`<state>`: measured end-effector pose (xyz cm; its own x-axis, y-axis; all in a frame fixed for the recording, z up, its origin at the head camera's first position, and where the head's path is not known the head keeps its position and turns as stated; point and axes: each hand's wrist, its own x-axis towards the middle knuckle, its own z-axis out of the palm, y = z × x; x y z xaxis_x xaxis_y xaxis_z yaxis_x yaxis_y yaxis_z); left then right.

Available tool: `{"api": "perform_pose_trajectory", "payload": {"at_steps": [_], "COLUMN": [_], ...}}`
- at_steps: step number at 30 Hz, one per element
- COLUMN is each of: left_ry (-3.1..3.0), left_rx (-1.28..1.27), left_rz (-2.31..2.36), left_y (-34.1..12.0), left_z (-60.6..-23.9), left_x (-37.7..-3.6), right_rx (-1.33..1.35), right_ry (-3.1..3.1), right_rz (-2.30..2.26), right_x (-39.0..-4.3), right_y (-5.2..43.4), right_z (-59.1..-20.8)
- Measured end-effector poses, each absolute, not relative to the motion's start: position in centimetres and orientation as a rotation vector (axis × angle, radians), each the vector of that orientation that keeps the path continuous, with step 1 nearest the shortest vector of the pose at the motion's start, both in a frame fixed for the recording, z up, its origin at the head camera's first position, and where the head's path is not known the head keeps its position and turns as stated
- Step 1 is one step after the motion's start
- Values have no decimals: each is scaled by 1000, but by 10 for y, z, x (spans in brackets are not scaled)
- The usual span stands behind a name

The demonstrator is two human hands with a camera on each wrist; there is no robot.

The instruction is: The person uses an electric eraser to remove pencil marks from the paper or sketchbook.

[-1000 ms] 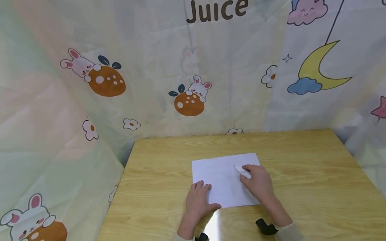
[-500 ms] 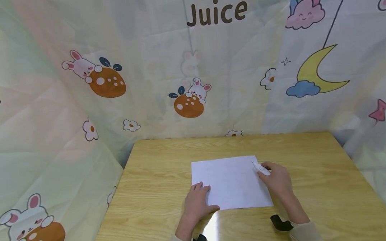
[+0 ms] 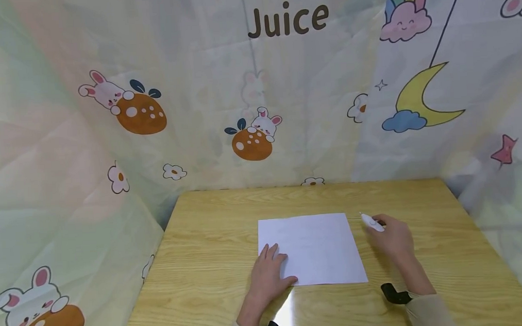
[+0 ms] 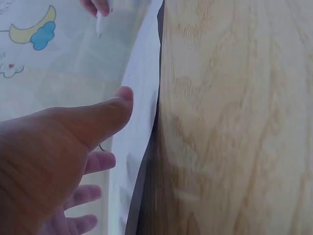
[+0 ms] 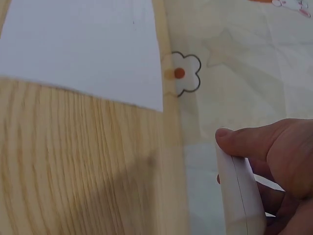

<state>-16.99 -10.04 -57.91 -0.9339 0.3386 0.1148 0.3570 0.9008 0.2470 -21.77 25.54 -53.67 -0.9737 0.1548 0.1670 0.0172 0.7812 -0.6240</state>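
Observation:
A white sheet of paper (image 3: 310,248) lies flat on the wooden table (image 3: 212,243). My left hand (image 3: 267,272) rests on the sheet's near left corner with straight fingers; the left wrist view shows the thumb (image 4: 105,115) stretched beside the paper (image 4: 139,112). My right hand (image 3: 393,237) is over bare wood just right of the sheet and grips a white pen-like tool (image 3: 372,222), tip pointing away from me. The right wrist view shows the thumb on the white tool (image 5: 239,193), with the paper (image 5: 80,49) off to the upper left.
Cartoon-printed cloth walls (image 3: 258,95) enclose the table at the back and on both sides. Bare wood lies left of the sheet and along the far edge. A dark wrist mount (image 3: 395,293) sits on my right forearm.
My right hand has carried the white tool from above the sheet's middle rightward, off the paper onto the wood side. The left hand has stayed on the paper's corner.

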Motion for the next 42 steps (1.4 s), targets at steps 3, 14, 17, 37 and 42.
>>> {"api": "perform_pose_trajectory", "payload": {"at_steps": [3,14,17,37,42], "left_ry": [-2984,-2902,-2921,-2918,-2911], "left_rx": [-554,-562,-563,-681,-661], "left_rz": [-417,-506,-555,-693,-675], "left_y": [-106,-131,-135,-131,-130], "left_z": [-580,-579,-578,-567,-570], "left_x": [-165,-137,-129,-109,-106], "right_rx": [-154,-139,-130,-318,-338], "right_ry": [-2773,-2818,-2817,-2841,-2824], "right_rz": [966,901,876,879,877], "right_x": [-221,-223,-225,-231,-228], "right_y": [267,310,320,368,373], "right_z": [-539,-549,-552,-563,-565]}}
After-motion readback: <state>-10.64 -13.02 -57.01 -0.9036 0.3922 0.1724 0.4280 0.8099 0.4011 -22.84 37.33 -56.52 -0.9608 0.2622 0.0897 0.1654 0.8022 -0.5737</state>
